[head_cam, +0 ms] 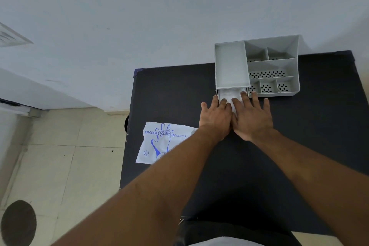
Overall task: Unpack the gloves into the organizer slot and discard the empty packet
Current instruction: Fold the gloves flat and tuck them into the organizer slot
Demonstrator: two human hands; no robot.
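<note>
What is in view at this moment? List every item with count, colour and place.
Grey plastic desk organizer: one, grey, far right of the table, against the wall.
Stack of translucent white polyethylene gloves: one, whitish, partly in the organizer's low front slot.
Printed glove packet: one, white with blue print, flat at the table's left edge.
Black table: one, black, centre-right.
Tiled floor: beige, left.
Left hand: flat on the gloves.
Right hand: flat on the gloves, beside the left.

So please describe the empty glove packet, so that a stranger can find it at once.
On the black table, look at the near left edge, left of the left hand. The glove packet lies flat there, the only white bag with a blue hand drawing, apart from the grey organizer.
</note>
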